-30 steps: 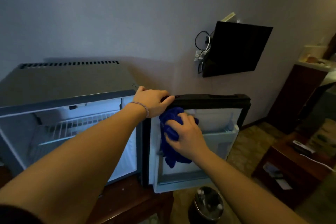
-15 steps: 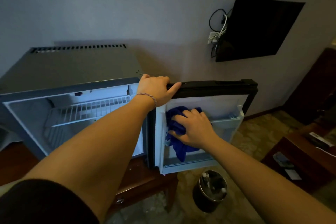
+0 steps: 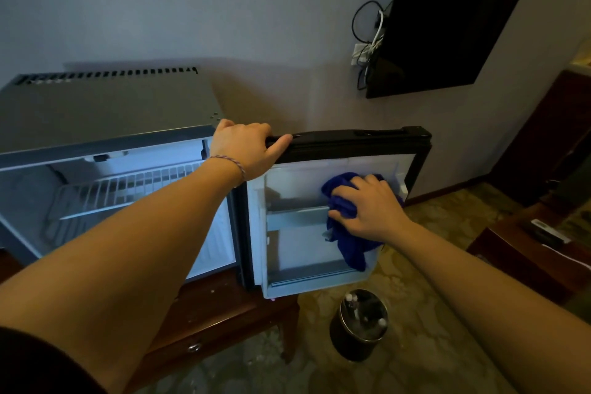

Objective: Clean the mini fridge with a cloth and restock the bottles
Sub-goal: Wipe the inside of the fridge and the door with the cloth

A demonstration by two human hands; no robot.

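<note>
Head: right hand [image 3: 371, 211] w/ blue cloth [image 3: 347, 233] on fridge door [image 3: 351, 145].

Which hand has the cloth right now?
The right hand: it presses the blue cloth against the inside of the open fridge door. The left hand only grips the door's top edge.
</note>
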